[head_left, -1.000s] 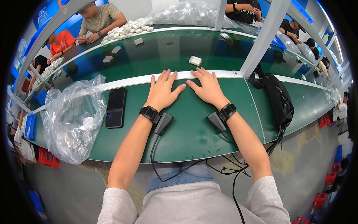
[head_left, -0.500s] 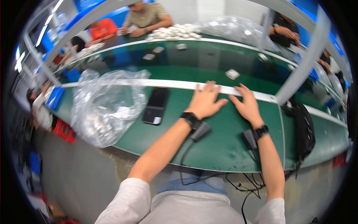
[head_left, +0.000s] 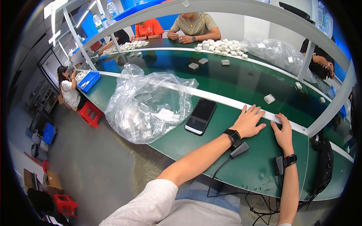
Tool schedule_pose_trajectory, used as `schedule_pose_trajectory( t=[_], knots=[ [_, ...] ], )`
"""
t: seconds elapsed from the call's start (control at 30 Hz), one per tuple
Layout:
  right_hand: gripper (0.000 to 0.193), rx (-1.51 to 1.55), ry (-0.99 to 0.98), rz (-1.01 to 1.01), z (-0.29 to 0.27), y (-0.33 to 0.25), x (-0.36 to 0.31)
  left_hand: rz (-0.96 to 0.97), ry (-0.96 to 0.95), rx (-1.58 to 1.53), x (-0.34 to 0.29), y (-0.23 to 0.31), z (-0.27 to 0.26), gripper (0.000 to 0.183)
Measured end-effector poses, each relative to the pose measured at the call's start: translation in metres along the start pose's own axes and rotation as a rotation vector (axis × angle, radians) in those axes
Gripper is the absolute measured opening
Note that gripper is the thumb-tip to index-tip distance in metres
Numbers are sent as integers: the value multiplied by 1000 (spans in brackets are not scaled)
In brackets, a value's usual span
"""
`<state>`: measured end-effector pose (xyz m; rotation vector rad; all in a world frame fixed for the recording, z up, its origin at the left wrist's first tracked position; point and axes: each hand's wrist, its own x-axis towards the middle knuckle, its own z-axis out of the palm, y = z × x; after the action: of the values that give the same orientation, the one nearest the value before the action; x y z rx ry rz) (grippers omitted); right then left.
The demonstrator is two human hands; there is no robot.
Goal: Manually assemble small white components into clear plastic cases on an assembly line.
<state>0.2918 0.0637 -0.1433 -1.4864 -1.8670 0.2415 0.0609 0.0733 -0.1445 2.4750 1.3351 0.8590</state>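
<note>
Seemingly I'm at a resting step: right of the phone [head_left: 201, 116], my left hand [head_left: 247, 123] and right hand [head_left: 283, 133] lie spread, holding nothing, fingers over the rail [head_left: 222, 100]. Beyond the phone, rightward, sits a white block [head_left: 269, 99]; taking it would call for reaching forward.

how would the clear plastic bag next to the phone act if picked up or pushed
The clear plastic bag is likely floppy: its film lies crumpled in loose folds. Pushed outward, it might slip off, as part seems to overhang the edge of the green table.
</note>
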Motion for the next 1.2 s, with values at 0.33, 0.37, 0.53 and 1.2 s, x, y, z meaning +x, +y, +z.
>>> schedule_pose_trajectory(
  t=[0.33, 0.37, 0.53, 1.2],
  knots=[
    [35, 26, 54, 16, -2, -3, -2, 17, -18, 25, 0, -5, 0, 60],
    [35, 24, 64, 14, -3, -2, -3, 16, -17, 30, 0, -5, 1, 60],
    [34, 31, 35, 37, -9, -7, -5, 28, -45, 32, 0, -3, 3, 60],
    [34, 44, 33, 23, -8, -6, -4, 12, -41, 29, 1, -1, 0, 59]
  ],
)
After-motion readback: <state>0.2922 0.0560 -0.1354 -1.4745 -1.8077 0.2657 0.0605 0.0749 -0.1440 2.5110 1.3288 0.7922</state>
